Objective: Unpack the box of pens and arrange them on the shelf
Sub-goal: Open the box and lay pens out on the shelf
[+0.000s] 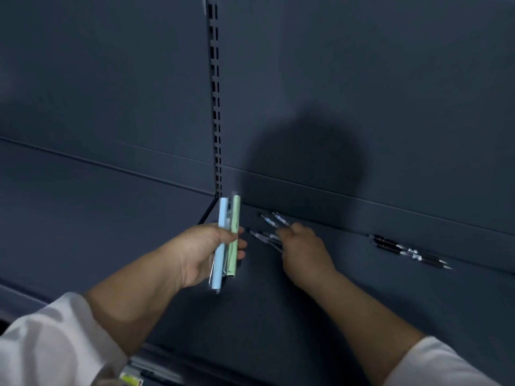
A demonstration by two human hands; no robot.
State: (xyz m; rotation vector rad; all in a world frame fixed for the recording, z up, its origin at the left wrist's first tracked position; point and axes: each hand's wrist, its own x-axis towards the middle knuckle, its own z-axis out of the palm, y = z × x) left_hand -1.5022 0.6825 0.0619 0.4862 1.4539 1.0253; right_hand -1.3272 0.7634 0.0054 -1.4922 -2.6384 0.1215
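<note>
My left hand (203,252) grips a clear pack of two pens, one light blue (220,246) and one pale green (234,215), held upright above the dark shelf (362,288). Just to its right, my right hand (303,252) reaches over a loose bunch of thin black-and-clear pens (271,218) lying on the shelf near the back wall; its fingers curl around some of them, blurred by motion. A second small group of dark pens (407,250) lies farther right on the shelf.
A slotted upright rail (215,107) runs down the dark back panel between two shelf bays. The left bay's shelf (83,207) adjoins this one. Packaging with a yellow-green label (131,378) shows at the bottom left edge.
</note>
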